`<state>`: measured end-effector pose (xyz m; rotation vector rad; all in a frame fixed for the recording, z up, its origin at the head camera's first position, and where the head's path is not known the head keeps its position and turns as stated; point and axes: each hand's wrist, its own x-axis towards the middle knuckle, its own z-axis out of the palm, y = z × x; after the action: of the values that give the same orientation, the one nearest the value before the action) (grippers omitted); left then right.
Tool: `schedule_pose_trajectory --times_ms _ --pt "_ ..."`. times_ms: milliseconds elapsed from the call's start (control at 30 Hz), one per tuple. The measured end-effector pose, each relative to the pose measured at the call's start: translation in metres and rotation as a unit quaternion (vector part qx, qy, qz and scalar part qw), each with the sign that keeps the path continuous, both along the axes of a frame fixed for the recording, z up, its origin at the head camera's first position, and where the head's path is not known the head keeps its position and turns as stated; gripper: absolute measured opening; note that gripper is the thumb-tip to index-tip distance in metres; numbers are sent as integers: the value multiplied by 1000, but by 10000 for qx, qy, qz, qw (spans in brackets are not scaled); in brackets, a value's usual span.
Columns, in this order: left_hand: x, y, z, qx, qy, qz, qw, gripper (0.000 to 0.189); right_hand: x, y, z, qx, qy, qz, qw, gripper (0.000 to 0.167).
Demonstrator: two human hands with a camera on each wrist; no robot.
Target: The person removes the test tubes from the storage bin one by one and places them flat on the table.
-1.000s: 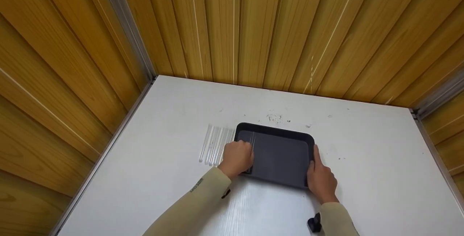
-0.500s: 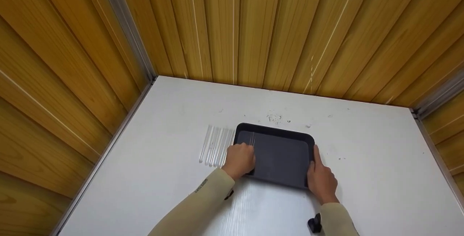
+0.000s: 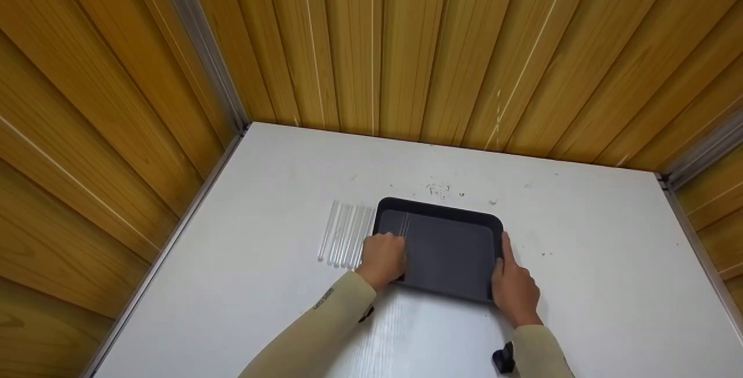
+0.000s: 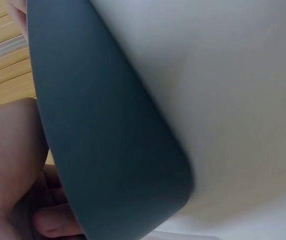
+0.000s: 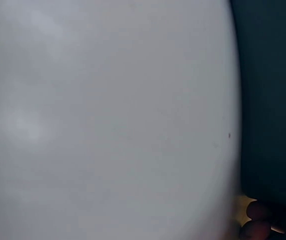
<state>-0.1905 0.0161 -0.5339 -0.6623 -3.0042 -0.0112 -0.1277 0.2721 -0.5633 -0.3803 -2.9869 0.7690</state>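
A dark grey rectangular tray [image 3: 450, 256] lies on the white table in the head view. My left hand [image 3: 382, 259] is curled over the tray's left part, where slim clear tubes [image 3: 404, 224] show just beyond the knuckles; it seems to grip one, though the fingertips are hidden. Left of the tray, several clear test tubes [image 3: 328, 231] lie side by side. With my right hand [image 3: 515, 288] I hold the tray's right rim, thumb inside and a finger along the outer wall. In the left wrist view, bent fingers [image 4: 57, 220] show behind the tray wall [image 4: 97, 125].
The white table [image 3: 290, 192] has dark specks and scuffs behind the tray. Wood-patterned panels [image 3: 406, 47] stand along its back and sides. A small black item [image 3: 503, 358] sits beside the right sleeve [image 3: 540, 349].
My left hand has shifted slightly right and toward me over the tray's left part. The right hand and the tray have stayed in place.
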Motion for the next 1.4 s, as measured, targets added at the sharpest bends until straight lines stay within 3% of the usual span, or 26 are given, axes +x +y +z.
schedule_pose_trajectory --times_ms 500,833,1167,1400 --pt "0 -1 4 -45 11 34 10000 25 0 0 -2 -16 41 -20 10000 58" --pt "4 -7 19 160 162 56 9997 31 -1 1 -1 14 -69 -22 10000 58" --pt "5 -21 31 435 527 46 9977 34 0 2 0 -76 -93 -4 9999 58" --pt "4 -39 35 729 520 206 9958 27 -1 1 0 -102 -125 -30 9999 58"
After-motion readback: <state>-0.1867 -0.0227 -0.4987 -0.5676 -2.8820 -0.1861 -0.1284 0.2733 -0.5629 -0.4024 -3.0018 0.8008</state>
